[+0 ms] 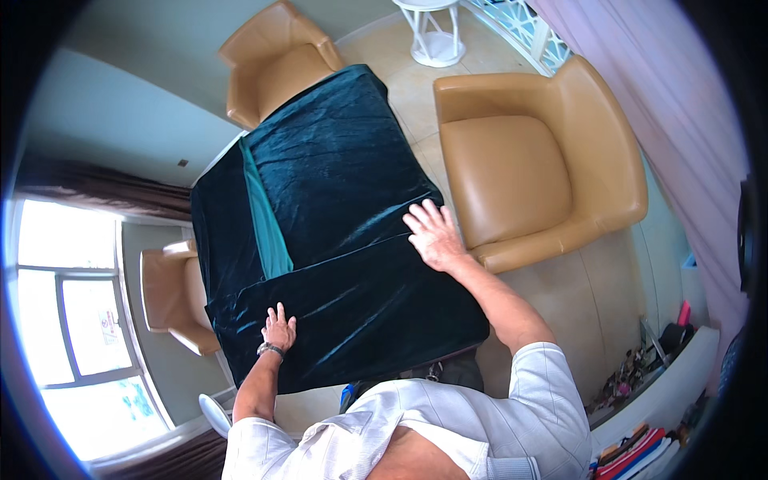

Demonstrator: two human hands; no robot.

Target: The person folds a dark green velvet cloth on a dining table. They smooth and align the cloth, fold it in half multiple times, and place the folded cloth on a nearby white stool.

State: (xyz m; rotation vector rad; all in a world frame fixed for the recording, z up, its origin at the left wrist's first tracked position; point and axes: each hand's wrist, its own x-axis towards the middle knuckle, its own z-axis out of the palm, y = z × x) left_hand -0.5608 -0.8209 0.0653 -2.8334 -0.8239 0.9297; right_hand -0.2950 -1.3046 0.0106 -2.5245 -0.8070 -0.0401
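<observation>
A dark teal velvet cloth (336,150) covers what seems to be a table in front of me. Its near part is folded over, making a wide band (360,312) with a straight edge across the cloth. A lighter green strip (264,216) of fabric shows at the left, running under that edge. My left hand (279,330) lies palm down on the folded band, fingers spread, a watch (271,349) at its wrist. Over the right end of the fold edge, my right hand (433,235) rests flat with fingers apart. Neither hand grips anything.
A tan leather armchair (510,174) stands close to the right side. Another armchair (285,72) is at the far end, and a third chair (174,294) at the left. A white side table (438,48) stands far back. Shelving with folded items (636,453) is at lower right.
</observation>
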